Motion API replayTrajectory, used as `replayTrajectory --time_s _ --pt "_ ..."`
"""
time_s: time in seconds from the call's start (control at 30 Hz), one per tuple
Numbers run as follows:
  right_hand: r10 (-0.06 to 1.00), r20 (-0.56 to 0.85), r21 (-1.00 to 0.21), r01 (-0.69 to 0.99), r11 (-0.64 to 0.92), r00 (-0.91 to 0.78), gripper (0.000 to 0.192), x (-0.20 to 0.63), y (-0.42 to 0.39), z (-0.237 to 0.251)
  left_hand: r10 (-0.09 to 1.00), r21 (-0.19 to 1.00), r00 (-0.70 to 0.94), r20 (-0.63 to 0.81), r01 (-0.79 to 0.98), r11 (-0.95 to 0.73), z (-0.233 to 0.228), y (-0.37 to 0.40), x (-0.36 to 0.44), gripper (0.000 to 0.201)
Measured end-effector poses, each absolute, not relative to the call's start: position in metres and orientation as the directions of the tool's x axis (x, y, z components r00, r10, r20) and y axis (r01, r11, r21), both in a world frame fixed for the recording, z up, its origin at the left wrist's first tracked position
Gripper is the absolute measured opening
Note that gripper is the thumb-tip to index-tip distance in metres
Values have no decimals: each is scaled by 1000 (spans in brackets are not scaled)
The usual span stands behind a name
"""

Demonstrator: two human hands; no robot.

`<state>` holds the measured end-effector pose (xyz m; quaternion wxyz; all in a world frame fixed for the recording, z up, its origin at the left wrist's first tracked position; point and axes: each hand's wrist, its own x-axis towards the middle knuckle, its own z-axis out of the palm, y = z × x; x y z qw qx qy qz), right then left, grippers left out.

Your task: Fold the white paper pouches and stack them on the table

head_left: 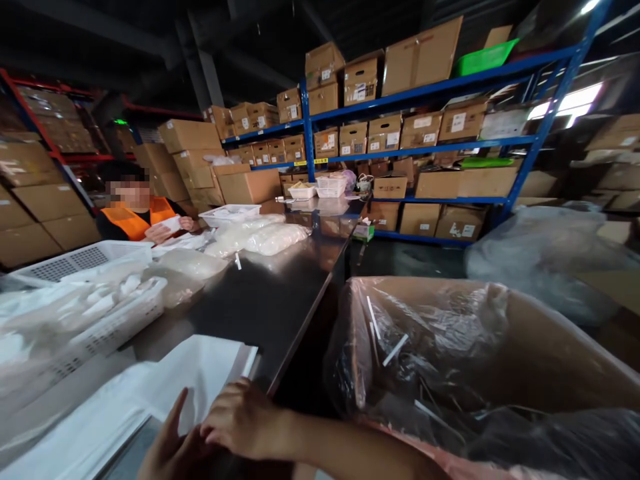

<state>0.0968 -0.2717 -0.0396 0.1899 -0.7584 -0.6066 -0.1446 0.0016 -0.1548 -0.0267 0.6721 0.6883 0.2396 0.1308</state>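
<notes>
A white plastic mailing bag (200, 363) with a pale strip along its right edge lies at the near side of the dark table. My right hand (245, 420) reaches in from the right over the bag's near edge, its fingers curled and pressed together. What they hold, if anything, is hidden. Close against it, at the bottom of the view, is my left hand (175, 443), index finger stretched out over the bag and the other fingers partly hidden. More white sheets or bags (95, 413) spread to the left of my hands.
White perforated baskets (143, 310) of white packets stand at left. Clear bags (277, 239) lie farther along the dark table (300, 283). A plastic-lined carton (540, 333) with white strips sits at right. Across the table, a person in an orange vest (131, 219) holds something white. Blue shelving (425, 148) holds cartons.
</notes>
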Motion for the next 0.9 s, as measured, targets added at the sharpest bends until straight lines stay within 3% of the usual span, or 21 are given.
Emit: replayTrajectory --time_s 0.43,0.53,0.63,0.7,0.8,0.9 --pt "836 505 20 965 -262 216 14 78 -282 -31 528 965 840 -125 225 -131 -29 -140 -3 113" --pt "841 506 -54 980 -192 193 12 80 -276 -42 520 964 842 -145 239 -118 -25 -141 -4 116" --pt "804 555 -210 971 -112 213 6 86 -270 -55 503 965 853 -143 232 -119 -22 -147 -7 114" --pt "656 655 -368 916 -158 376 10 98 -275 -59 485 972 862 -149 217 -88 -20 -151 -8 111" --pt "269 690 -604 739 -298 672 30 131 -308 -54 461 971 865 -197 238 -32 -20 -150 -7 112" --pt "70 655 -676 626 -389 752 43 171 -366 -44 449 964 869 -207 259 -55 -24 -144 -5 111"
